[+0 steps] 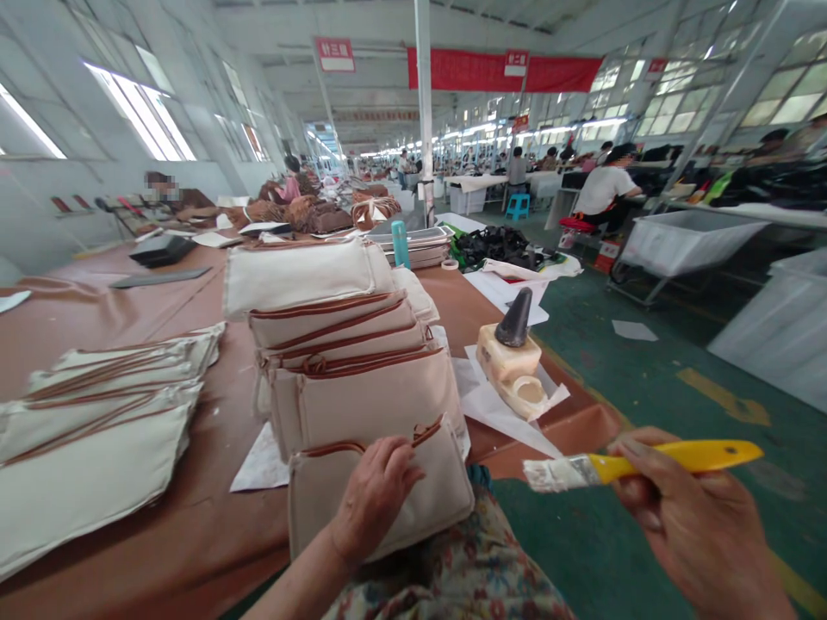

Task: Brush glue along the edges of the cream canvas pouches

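My right hand (691, 508) is closed around the yellow handle of a paintbrush (637, 462), held level over the floor at the right. Whitish matter coats its bristles, which point left. My left hand (381, 491) grips the upper edge of a beige fabric pouch (445, 491) with brown trim; the fingertips are partly hidden. This pouch leans at the table's front edge, against a stack of similar pouches (375, 387). A glue container (507, 353) with a dark cone on top stands right of the stack, on white paper (478, 400).
More pouches (109, 448) lie fanned out at the left on the brown-covered table (239, 387). Behind the stack stands a turquoise bottle (399, 244) near black straps (504, 248). White bins (694, 245) and a seated person (604, 189) are across the green floor.
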Demonstrator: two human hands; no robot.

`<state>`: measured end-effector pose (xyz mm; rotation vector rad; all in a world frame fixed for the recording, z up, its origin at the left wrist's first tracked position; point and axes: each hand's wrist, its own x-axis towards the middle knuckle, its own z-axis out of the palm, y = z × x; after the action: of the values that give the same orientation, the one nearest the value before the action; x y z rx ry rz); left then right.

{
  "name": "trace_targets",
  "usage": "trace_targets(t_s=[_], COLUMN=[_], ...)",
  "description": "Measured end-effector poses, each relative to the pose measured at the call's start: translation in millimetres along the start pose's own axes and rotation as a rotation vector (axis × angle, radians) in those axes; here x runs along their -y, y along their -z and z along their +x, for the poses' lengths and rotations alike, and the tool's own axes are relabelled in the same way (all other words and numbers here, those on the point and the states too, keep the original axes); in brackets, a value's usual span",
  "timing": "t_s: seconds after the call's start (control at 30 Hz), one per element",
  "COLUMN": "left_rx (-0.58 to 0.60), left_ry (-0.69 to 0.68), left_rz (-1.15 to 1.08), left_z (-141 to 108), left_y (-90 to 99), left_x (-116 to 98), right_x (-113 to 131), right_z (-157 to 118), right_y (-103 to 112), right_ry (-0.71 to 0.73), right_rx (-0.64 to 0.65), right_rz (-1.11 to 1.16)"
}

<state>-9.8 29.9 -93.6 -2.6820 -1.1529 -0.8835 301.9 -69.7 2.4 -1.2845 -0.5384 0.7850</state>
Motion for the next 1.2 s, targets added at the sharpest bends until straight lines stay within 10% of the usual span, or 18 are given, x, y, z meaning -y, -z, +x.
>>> trace_targets(t_s=[0.37,0.53,0.83,1.2], left_rx=[-0.115,0.031,0.123,0.326], left_ry=[-0.210,-0.203,-0.232,-0.096], left_rz=[0.092,0.071,0.166,-0.076], left_z=[-50,-63,-38,-29], left_y=[53.3,47.2,42.2,46.3], left_x=[-19,-42,-16,-35], right_x=[0,0,3,-26], right_z=[-8,-12,-17,-2], right_y=[-1,2,10,-45], right_ry=[-0.110,-0.131,-0.091,-0.040], right_rx=[-0.070,-0.055,-0.045,0.194], right_rz=[0.044,0.031,0.067,0.063])
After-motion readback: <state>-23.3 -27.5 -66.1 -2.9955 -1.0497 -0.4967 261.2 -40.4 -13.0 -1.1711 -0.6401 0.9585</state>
